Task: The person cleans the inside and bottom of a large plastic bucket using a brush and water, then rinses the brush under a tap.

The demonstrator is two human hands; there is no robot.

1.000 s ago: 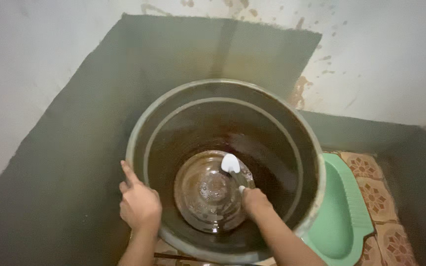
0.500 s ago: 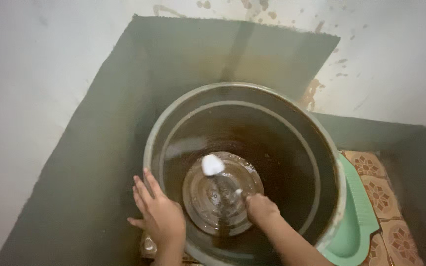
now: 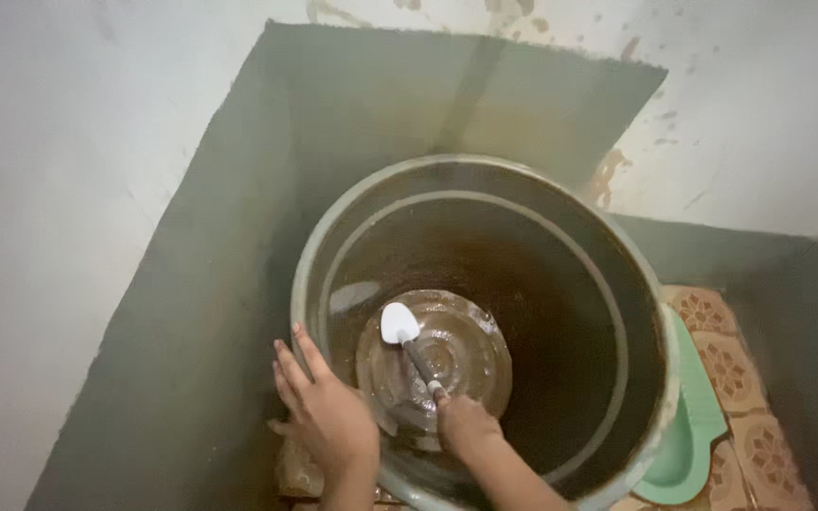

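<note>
My right hand point(image 3: 461, 421) grips the brush point(image 3: 407, 343) handle, white head on the wet bottom of the tub point(image 3: 617, 284); my left hand point(image 3: 326, 412) lies open on its rim.

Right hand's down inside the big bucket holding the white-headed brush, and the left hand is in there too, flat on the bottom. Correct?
Not quite. In the head view the left hand rests on the bucket rim, not its bottom. The right hand is inside, holding the white-headed brush.

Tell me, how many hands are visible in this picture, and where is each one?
2. The left hand rests on the near rim of the large bucket. The right hand reaches inside, holding a white-headed brush over the wet bottom.
</note>
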